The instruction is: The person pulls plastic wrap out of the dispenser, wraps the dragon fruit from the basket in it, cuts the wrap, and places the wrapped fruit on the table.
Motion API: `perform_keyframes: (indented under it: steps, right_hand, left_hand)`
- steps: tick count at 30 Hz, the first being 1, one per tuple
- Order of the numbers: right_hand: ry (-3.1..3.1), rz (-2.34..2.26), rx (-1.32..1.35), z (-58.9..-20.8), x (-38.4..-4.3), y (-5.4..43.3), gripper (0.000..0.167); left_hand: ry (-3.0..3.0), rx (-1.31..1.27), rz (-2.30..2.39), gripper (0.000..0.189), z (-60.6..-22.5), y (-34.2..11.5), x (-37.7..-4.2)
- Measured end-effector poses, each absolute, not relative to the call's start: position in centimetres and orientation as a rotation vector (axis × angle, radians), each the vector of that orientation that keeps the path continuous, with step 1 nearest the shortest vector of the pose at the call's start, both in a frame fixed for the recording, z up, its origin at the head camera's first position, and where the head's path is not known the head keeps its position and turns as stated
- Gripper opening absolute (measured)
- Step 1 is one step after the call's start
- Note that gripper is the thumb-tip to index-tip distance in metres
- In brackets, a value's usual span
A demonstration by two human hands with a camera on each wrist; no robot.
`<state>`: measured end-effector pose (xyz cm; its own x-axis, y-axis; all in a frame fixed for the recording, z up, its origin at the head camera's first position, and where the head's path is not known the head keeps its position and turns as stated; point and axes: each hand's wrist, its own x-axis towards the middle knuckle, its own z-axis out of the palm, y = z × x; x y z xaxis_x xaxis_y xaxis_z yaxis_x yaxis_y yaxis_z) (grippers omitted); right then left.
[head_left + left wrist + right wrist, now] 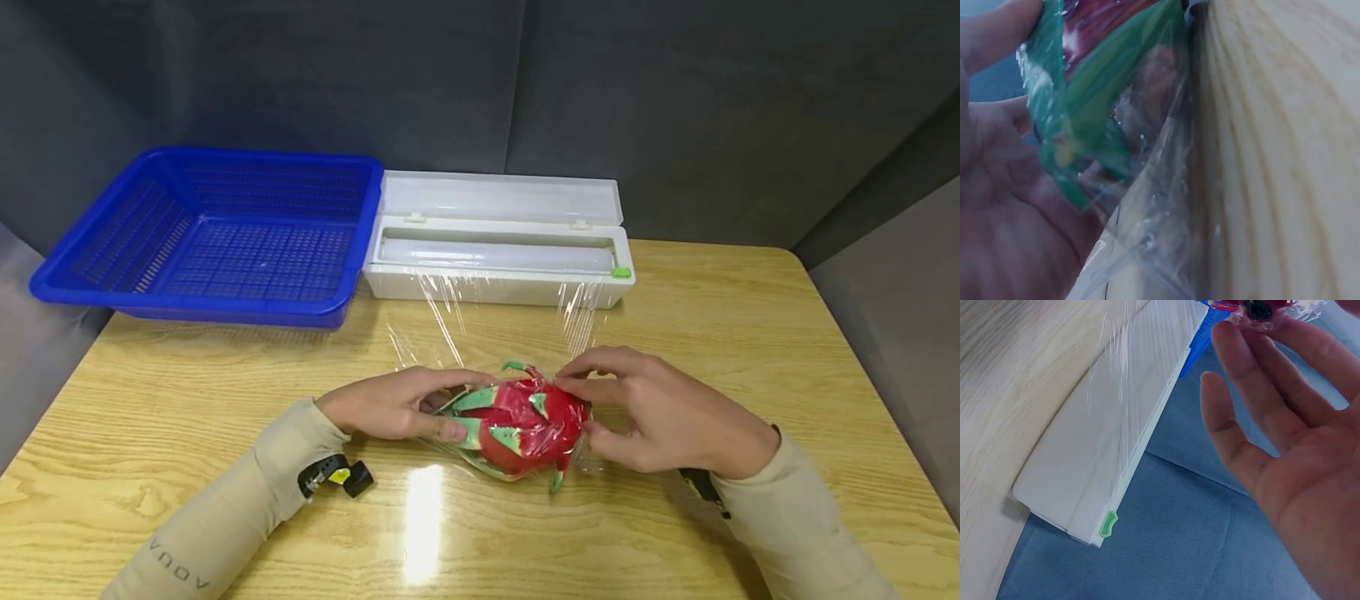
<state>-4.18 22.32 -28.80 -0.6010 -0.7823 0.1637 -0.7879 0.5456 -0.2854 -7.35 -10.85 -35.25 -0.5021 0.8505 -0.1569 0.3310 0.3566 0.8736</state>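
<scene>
A blue basket (pixel 210 233) sits at the table's (pixel 750 333) far left corner, a white film dispenser (pixel 498 250) beside it. Near the front edge, the left hand (pixel 390 404) and right hand (pixel 660 412) grasp the film-wrapped dragon fruit (pixel 525 425), fingers curled on its 2 ends.

The dragon fruit (pixel 525 425) is bright red with green-tipped scales, glossy under clear film (pixel 450 321). At the desk's (pixel 750 333) far left corner sits a deep blue basket (pixel 210 242) with a fine grid mesh, beside a white dispenser box (pixel 498 237) with a small green tab. The desk is pale yellow wood with darker grain; both sleeves (pixel 225 517) are beige.
</scene>
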Motion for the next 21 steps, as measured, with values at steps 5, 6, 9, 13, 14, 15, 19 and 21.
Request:
perform_keyframes:
  steps: [5, 6, 9, 13, 14, 15, 19, 21]
  right_hand:
    - [-2.757, 0.518, 1.396, -28.7, -4.1, 22.3, 0.054]
    - [-2.762, 0.52, 1.398, -28.7, -4.1, 22.2, 0.057]
    - [-2.791, 0.502, 1.396, -28.4, -3.9, 22.1, 0.064]
    - [-2.88, 0.448, 1.372, -28.0, -3.5, 21.9, 0.079]
    - [-2.903, 0.433, 1.362, -27.9, -3.4, 21.9, 0.081]
    - [-2.924, 0.426, 1.353, -27.8, -3.4, 21.8, 0.083]
    - [-2.93, 0.396, 1.36, -27.7, -3.3, 21.7, 0.078]
    - [-2.901, 0.385, 1.364, -27.8, -3.5, 21.6, 0.073]
  left_hand:
    - [1.999, 1.034, 1.098, 0.067, -35.3, -10.8, -7.4]
    - [2.001, 1.033, 1.095, 0.067, -35.3, -10.7, -7.4]
    - [2.007, 1.029, 1.086, 0.067, -35.3, -10.8, -7.4]
    - [2.013, 0.997, 1.076, 0.066, -35.2, -11.0, -7.5]
    - [2.015, 0.994, 1.076, 0.066, -35.2, -11.0, -7.5]
    - [2.019, 0.988, 1.073, 0.066, -35.2, -11.0, -7.5]
    - [2.034, 0.977, 1.056, 0.066, -35.2, -11.1, -7.4]
    - [2.037, 0.973, 1.051, 0.067, -35.2, -11.2, -7.4]
